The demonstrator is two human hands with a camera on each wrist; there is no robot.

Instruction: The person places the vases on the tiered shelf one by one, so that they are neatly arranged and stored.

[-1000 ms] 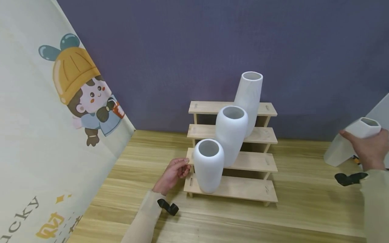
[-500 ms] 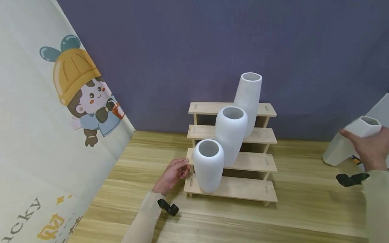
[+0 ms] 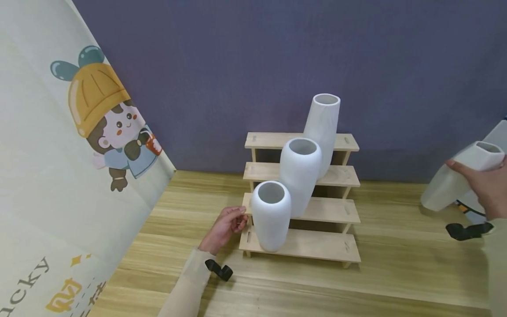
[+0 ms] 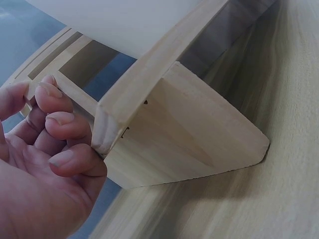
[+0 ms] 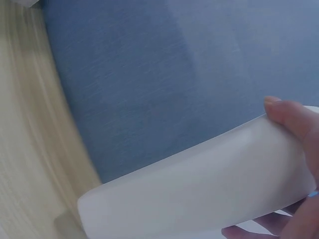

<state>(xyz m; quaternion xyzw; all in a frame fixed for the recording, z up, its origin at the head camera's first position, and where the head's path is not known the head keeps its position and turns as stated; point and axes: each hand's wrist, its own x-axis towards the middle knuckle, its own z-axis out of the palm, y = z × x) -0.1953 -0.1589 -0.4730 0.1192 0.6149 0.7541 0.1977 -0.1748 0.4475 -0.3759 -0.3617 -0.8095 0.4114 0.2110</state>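
A four-step wooden display stand (image 3: 325, 245) stands on the table with three white vases on it. The short vase (image 3: 271, 229) is on the lowest step, a rounder vase (image 3: 298, 178) behind it, and the tall vase (image 3: 325, 123) towards the back. My left hand (image 3: 225, 226) pinches the left end of the second step, its other fingers curled in the left wrist view beside the wooden side panel (image 4: 184, 129). Far right, my right hand (image 3: 489, 189) grips a white angular vase (image 3: 449, 185) by its upper part. That vase leans, its mouth up and right.
A wood-grain table (image 3: 400, 268) runs under the stand, with a dark blue backdrop (image 3: 222, 79) behind it. At left rises a pale wall panel (image 3: 35, 145) printed with a cartoon child. A pale printed panel (image 3: 498, 134) is partly visible behind the right hand.
My right hand has moved slightly up and to the right, with the angular vase's mouth rising. The left hand and the stand stay in place.
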